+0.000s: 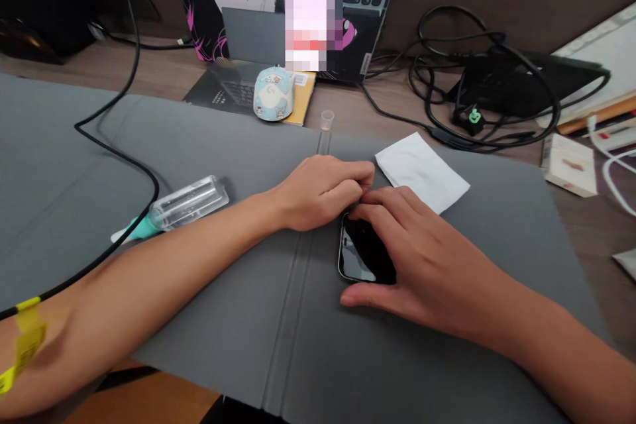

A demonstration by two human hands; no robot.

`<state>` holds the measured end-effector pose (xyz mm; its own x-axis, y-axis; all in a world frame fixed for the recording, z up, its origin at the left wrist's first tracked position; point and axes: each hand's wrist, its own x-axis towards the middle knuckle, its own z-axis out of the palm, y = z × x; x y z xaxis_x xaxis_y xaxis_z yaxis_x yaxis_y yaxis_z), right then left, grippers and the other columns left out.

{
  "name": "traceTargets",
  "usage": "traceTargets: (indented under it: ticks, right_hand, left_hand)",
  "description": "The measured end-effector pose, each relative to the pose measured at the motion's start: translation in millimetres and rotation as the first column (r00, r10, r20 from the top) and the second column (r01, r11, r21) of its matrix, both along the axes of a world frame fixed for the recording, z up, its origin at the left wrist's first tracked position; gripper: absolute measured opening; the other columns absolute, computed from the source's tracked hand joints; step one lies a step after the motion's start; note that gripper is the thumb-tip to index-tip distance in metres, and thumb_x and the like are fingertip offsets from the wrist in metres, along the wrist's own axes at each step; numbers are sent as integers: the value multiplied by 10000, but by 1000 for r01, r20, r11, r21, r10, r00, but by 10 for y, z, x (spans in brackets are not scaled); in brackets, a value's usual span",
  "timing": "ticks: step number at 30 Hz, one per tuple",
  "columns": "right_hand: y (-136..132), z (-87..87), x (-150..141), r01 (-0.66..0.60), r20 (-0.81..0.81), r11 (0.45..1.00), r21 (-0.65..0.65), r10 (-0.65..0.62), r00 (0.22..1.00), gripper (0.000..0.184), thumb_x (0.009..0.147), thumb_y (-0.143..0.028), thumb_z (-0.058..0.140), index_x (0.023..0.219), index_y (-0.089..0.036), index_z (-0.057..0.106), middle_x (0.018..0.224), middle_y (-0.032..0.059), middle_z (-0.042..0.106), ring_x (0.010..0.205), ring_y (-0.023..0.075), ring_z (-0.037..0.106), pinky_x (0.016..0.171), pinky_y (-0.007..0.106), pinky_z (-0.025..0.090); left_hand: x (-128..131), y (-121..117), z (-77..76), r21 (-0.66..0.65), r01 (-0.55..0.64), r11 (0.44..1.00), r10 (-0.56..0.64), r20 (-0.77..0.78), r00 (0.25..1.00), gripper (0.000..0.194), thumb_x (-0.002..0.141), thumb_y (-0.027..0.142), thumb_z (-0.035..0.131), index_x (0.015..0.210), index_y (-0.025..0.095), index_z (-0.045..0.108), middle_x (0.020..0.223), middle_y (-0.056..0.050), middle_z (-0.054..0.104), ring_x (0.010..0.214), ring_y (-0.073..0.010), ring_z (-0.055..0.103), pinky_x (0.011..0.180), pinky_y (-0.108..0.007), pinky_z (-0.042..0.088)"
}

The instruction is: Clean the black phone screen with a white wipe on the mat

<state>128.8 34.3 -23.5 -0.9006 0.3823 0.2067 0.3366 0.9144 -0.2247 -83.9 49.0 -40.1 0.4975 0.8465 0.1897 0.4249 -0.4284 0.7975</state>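
A smartphone (365,255) with a dark, shiny screen lies flat on the grey desk mat. My right hand (422,252) spans it from the right, fingers at its far edge and thumb along its near side, covering its right part. My left hand (325,192) is closed just beyond the phone's far left corner, fingers curled inward. Its fingertips meet those of my right hand, and whatever they may hold is hidden. A folded white cloth (424,169) lies just behind my right hand. Left of my left wrist rests a clear bottle (191,202) with a teal top.
At the back stands a laptop (253,33), its middle blurred out. A light-blue mouse (274,94) and a small clear cap (326,120) sit before it. Black cables (491,139) coil at the back right near a small white box (570,164). Another cable (144,169) crosses the mat at left.
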Motion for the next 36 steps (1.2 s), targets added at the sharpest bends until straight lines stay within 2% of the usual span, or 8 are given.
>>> traceTargets:
  ticks: [14,23,36]
  right_hand:
    - [8,0,-30,-14,18,999,35,13,1000,713,900,-648,669,1257,-42,556,1164,188,616,1059,341,551,920,473,491]
    - [24,2,-57,-8,13,1000,27,8,1000,761,832,-735,682,1182,-75,536,1130,188,606,1041,345,559,906,485,511]
    - [51,11,-59,19,34,998,-52,-17,999,737,811,-730,714,1193,-143,485,1175,179,584,1084,337,566,907,471,527]
  left_hand:
    - [-1,2,-12,12,-9,1000,8,11,1000,133,850,238,374,728,225,426,632,25,496,614,-160,431,602,-303,323]
    - [2,7,-39,14,-32,999,31,56,998,136,855,245,369,722,234,394,634,20,494,617,-164,447,587,-297,344]
    - [7,8,-37,18,-56,998,56,25,998,131,847,261,360,723,234,394,635,16,501,624,-168,454,598,-308,334]
